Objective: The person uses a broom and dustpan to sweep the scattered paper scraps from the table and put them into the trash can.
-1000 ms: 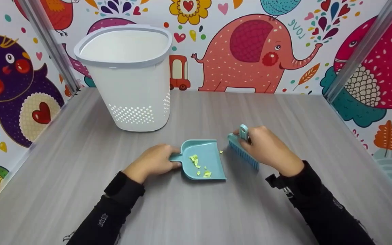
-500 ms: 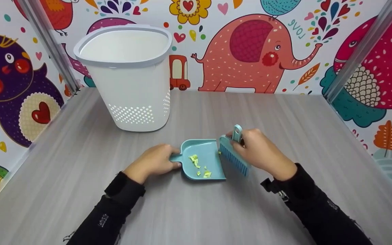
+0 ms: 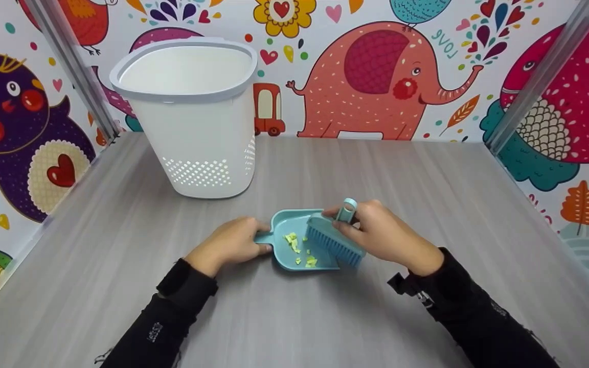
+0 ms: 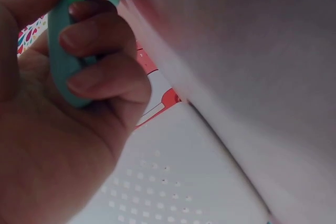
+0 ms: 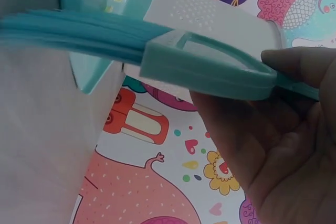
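Observation:
A light-blue dustpan [image 3: 284, 222] lies on the table, its wide lip facing right. My left hand [image 3: 230, 240] grips its short handle; in the left wrist view the fingers curl round that handle [image 4: 63, 61]. Several yellow-green scraps [image 3: 292, 240] lie in the pan. My right hand [image 3: 389, 232] holds a matching hand brush [image 3: 334, 240] by its handle, which points up. The bristles [image 5: 79, 32] hang over the pan's right lip and hide part of it. Whether the bristle tips touch the pan I cannot tell.
A tall white basket [image 3: 197, 138] with a grey rim and small holes stands behind the dustpan, toward the left. Printed cartoon panels [image 3: 376, 76] wall in the grey wood-grain table [image 3: 294, 317] at the back and sides.
My right hand has moved left with the brush, from beside the dustpan to over its lip. A small scrap that lay just off the lip is now inside. The left hand stays still.

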`<state>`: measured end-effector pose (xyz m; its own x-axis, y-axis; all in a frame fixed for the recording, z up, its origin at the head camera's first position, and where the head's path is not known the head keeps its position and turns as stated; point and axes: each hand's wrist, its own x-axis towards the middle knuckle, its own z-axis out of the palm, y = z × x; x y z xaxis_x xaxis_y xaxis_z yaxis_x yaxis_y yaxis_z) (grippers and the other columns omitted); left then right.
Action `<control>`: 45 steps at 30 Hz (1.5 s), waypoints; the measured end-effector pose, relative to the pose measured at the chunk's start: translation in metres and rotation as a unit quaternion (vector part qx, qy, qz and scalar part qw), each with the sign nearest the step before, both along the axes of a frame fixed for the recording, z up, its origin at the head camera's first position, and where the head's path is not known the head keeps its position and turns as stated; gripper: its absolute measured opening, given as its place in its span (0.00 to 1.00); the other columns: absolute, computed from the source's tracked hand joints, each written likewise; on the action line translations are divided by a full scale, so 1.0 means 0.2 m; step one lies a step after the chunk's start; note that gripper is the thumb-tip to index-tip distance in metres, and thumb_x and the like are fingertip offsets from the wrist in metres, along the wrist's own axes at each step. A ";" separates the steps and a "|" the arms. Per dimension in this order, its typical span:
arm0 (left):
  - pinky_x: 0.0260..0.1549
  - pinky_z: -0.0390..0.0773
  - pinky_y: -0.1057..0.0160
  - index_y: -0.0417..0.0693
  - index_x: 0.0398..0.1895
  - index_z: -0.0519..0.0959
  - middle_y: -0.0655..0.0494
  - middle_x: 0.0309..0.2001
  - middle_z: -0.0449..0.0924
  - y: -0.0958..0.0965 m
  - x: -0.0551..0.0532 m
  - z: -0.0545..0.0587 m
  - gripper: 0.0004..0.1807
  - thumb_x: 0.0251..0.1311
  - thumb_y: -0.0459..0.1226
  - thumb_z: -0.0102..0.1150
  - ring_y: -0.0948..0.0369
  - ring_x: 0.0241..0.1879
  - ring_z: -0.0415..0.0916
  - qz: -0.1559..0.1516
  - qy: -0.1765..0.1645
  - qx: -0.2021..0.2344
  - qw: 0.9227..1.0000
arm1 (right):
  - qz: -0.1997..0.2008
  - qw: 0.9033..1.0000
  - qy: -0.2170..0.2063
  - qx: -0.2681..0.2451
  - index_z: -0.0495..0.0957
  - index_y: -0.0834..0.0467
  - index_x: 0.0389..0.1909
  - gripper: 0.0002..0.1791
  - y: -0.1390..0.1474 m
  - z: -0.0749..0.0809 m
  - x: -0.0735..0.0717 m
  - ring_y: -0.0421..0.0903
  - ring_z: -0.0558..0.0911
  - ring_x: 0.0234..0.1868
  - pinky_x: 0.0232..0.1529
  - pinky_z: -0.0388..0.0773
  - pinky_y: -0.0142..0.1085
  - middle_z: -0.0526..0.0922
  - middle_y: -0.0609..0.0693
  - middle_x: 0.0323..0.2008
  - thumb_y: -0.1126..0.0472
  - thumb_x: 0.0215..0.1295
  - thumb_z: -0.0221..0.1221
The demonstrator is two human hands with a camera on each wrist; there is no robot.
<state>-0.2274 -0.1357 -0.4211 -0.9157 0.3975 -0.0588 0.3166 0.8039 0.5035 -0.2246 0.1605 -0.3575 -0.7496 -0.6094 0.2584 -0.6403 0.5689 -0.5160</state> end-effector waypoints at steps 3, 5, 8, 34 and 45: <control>0.56 0.72 0.51 0.44 0.55 0.81 0.51 0.53 0.82 0.00 0.00 0.00 0.22 0.59 0.43 0.68 0.55 0.54 0.77 0.001 0.000 -0.001 1.000 | 0.008 1.000 -0.002 -0.013 0.83 0.56 0.52 0.14 0.01 0.02 0.01 0.37 0.84 0.44 0.42 0.82 0.35 0.86 0.45 0.47 0.64 0.67 0.61; 0.57 0.72 0.51 0.44 0.56 0.81 0.50 0.54 0.81 0.00 0.00 0.00 0.23 0.59 0.43 0.67 0.54 0.55 0.76 -0.001 -0.001 0.000 1.000 | 0.001 1.000 0.000 -0.021 0.83 0.55 0.52 0.14 0.03 0.04 0.01 0.38 0.84 0.44 0.42 0.82 0.37 0.86 0.45 0.47 0.64 0.67 0.62; 0.57 0.72 0.51 0.43 0.56 0.81 0.50 0.55 0.81 0.00 0.00 0.00 0.23 0.59 0.43 0.68 0.54 0.56 0.76 -0.002 -0.004 0.001 1.000 | -0.017 1.000 0.002 -0.024 0.83 0.54 0.52 0.14 0.05 0.07 0.01 0.40 0.85 0.44 0.43 0.82 0.40 0.85 0.45 0.47 0.63 0.67 0.62; 0.54 0.73 0.52 0.45 0.55 0.81 0.53 0.54 0.82 0.00 0.00 -0.01 0.22 0.59 0.43 0.68 0.59 0.49 0.77 0.004 -0.011 0.009 1.000 | -0.039 0.997 0.042 0.051 0.86 0.55 0.47 0.11 0.03 0.03 0.01 0.39 0.76 0.29 0.30 0.73 0.32 0.86 0.47 0.39 0.63 0.64 0.65; 0.52 0.74 0.52 0.46 0.55 0.82 0.55 0.50 0.83 0.00 0.00 -0.01 0.22 0.59 0.43 0.68 0.60 0.45 0.76 0.004 -0.010 0.008 1.000 | 0.036 0.994 0.019 0.097 0.85 0.53 0.50 0.13 0.04 0.04 0.03 0.34 0.83 0.43 0.45 0.81 0.37 0.86 0.44 0.45 0.61 0.65 0.65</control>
<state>-0.2276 -0.1357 -0.4228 -0.9173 0.3916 -0.0717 0.2999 0.7982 0.5224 -0.2189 0.1690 -0.3496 -0.6942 -0.7020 0.1592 -0.7002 0.6073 -0.3755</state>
